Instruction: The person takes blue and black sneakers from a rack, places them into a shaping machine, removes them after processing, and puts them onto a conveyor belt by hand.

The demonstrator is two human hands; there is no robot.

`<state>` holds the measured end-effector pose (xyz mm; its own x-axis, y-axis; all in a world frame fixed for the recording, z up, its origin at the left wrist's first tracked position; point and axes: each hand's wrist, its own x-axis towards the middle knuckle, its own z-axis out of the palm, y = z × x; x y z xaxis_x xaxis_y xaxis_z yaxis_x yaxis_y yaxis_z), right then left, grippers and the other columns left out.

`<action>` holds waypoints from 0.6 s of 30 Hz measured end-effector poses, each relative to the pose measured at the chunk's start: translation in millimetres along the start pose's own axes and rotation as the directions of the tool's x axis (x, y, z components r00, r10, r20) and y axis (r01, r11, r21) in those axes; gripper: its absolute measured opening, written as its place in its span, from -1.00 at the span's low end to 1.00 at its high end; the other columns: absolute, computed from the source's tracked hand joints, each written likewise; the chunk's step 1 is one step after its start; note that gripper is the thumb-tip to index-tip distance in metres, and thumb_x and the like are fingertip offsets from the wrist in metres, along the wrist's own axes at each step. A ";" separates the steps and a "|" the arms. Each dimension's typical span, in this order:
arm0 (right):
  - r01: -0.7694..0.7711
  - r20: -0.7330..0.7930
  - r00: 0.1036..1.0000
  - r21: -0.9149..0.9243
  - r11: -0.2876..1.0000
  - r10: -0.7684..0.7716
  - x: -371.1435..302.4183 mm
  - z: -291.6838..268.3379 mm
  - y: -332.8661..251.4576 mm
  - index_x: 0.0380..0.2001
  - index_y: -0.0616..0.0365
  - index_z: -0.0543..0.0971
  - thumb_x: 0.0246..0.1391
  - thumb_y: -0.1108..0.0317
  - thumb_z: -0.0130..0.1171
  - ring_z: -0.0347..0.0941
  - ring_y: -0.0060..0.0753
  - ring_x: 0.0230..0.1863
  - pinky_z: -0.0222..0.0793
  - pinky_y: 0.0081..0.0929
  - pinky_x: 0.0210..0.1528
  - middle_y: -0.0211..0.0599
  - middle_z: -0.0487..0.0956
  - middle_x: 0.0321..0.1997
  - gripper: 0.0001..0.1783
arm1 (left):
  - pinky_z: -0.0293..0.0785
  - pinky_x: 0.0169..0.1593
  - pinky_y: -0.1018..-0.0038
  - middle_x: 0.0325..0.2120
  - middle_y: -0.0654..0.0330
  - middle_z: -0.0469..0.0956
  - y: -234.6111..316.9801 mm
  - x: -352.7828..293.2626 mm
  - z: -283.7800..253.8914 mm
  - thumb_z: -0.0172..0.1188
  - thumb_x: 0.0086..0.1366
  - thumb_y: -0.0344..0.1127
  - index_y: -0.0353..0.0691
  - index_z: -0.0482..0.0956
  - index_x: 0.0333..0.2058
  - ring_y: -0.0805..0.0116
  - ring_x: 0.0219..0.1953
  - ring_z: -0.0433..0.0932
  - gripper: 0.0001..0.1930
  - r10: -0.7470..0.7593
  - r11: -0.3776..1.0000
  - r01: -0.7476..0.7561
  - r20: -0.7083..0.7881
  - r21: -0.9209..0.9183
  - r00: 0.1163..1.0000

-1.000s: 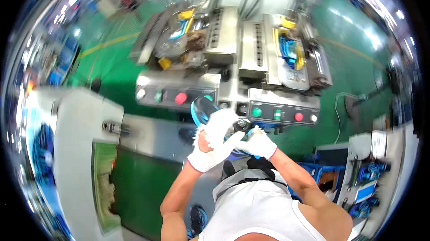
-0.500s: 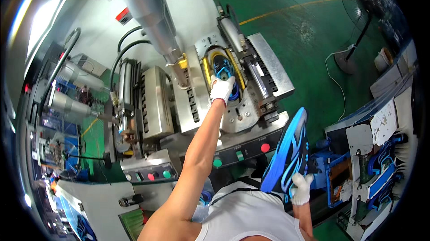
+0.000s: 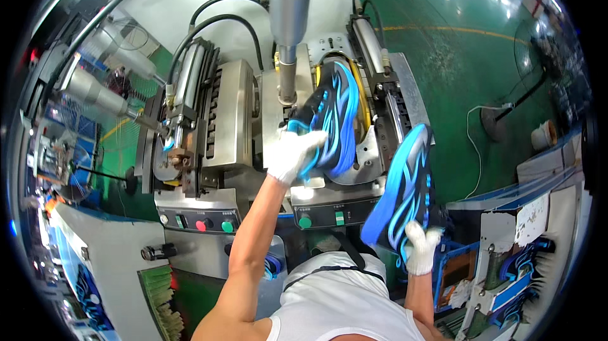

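Note:
My left hand [image 3: 294, 154], in a white glove, is closed around the heel end of a black and blue sports shoe [image 3: 339, 119]. That shoe is tilted on its side, its blue sole facing right, over the yellow-edged mould [image 3: 362, 97] of a metal pressing machine. In my white-gloved right hand [image 3: 421, 249] is a second shoe of the same look [image 3: 405, 189], gripped near the heel with the toe pointing up and away. It hangs in front of the machine's right side. The gloves and the shoes hide parts of my fingers.
A thick metal press cylinder [image 3: 288, 18] comes down beside the left shoe. Push buttons line the control panel [image 3: 323, 216] at the machine's front. A second press station [image 3: 228, 113] stands left. To the right are a rack with shoes [image 3: 506, 290] and a fan [image 3: 497, 119].
My left hand has lifted the shoe out of the mould and brought it up, turned on its side. My right hand still holds the other shoe, nearly in place. The view has shifted.

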<state>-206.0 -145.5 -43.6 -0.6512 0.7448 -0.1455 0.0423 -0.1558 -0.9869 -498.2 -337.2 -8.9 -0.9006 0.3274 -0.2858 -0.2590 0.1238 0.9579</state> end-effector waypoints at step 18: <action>0.361 0.532 0.846 -0.616 0.700 0.032 338.7 272.3 101.8 -0.52 0.22 0.62 -0.11 0.16 0.41 0.56 -0.26 -0.49 0.46 -0.21 -0.36 -0.23 0.64 -0.48 -0.68 | 0.52 0.08 0.21 -0.10 -0.03 0.69 -263.7 -497.4 -161.0 0.50 -0.01 0.09 -0.24 0.70 -0.07 0.11 -0.04 0.66 -0.38 -0.486 0.536 0.805 -0.873 -0.256 0.047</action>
<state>-628.6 -85.8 -174.3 -0.9528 0.2802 -0.1171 0.2613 0.5596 -0.7865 -38.1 -683.4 -115.0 -0.2206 -0.8623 -0.4559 -0.9527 0.0903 0.2902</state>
